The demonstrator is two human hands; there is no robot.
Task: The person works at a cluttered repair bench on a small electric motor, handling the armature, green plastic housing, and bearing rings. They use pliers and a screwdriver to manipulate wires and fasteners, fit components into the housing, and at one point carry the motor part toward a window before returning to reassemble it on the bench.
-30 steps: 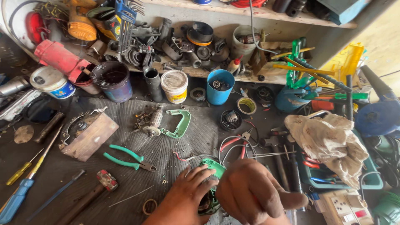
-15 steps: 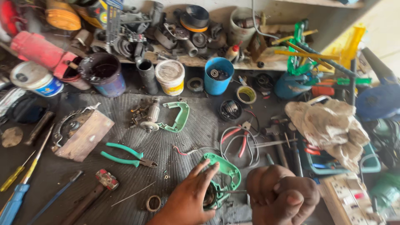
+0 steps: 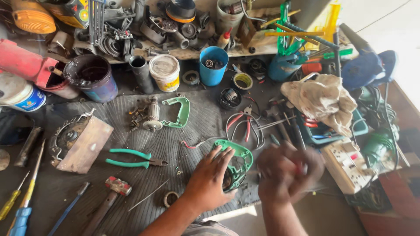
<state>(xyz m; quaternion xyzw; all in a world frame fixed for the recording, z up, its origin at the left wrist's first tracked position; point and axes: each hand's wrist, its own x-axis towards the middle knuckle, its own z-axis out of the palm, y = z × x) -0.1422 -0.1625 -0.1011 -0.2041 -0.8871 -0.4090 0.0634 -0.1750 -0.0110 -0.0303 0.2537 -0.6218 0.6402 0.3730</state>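
My left hand (image 3: 210, 179) lies over a green plastic power-tool housing (image 3: 242, 157) on the ribbed black mat (image 3: 118, 113), fingers spread across its open side, holding it down. A red and grey wire (image 3: 192, 144) trails from the housing to the left. My right hand (image 3: 284, 175) hovers just right of the housing, fingers curled and heavily blurred; a hint of red shows in it, but what it is cannot be made out.
Green pliers (image 3: 131, 158), a hammer (image 3: 114, 187) and a small ring (image 3: 169, 199) lie left of my hand. A motor armature (image 3: 153, 116) and green handle half (image 3: 180, 114) sit further back. Red pliers (image 3: 245, 122), a rag (image 3: 321, 100) and a power strip (image 3: 350, 168) crowd the right.
My right hand has lifted off the housing and moved right, now blurred. My left hand has stayed on the green housing, and the view has drawn in closer.
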